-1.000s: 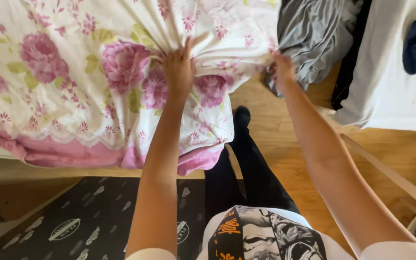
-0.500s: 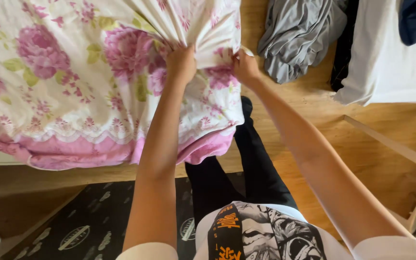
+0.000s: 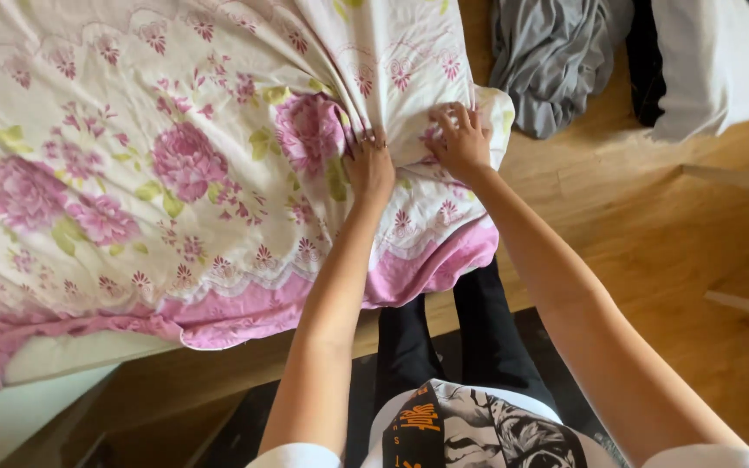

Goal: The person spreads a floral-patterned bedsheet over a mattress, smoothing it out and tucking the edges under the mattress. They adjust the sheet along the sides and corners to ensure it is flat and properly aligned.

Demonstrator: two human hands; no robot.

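The bedsheet [image 3: 175, 173] is cream cotton printed with big pink roses, small pink sprigs and pale green leaves, edged by a scalloped line and a plain pink border that hangs over the near side of the bed [image 3: 54, 360]. It lies spread across the bed top, gathered into ridges and folds that run from its far edge down to the corner nearest the person. At that corner the left hand [image 3: 369, 166] is closed, fingers pinching a raised fold of the sheet beside a large rose, a ring showing on one finger. Just right of it, near but apart, the right hand [image 3: 459, 139] presses on the sheet's corner with fingers curled into the cloth, gripping it where the cloth bunches at the bed's edge. Below the sheet's pink border the pale side of the bed shows, and beneath that a wooden frame. Right of the sheet, on the wooden floor [image 3: 652, 234], a crumpled grey garment [image 3: 548, 56] lies close to the sheet's corner, and beyond it a dark cloth [image 3: 648, 61] rests against a white mattress [image 3: 721, 61]. The person's legs in black trousers [image 3: 444, 347] stand against the bed below the sheet's corner, on a dark mat [image 3: 244, 425].
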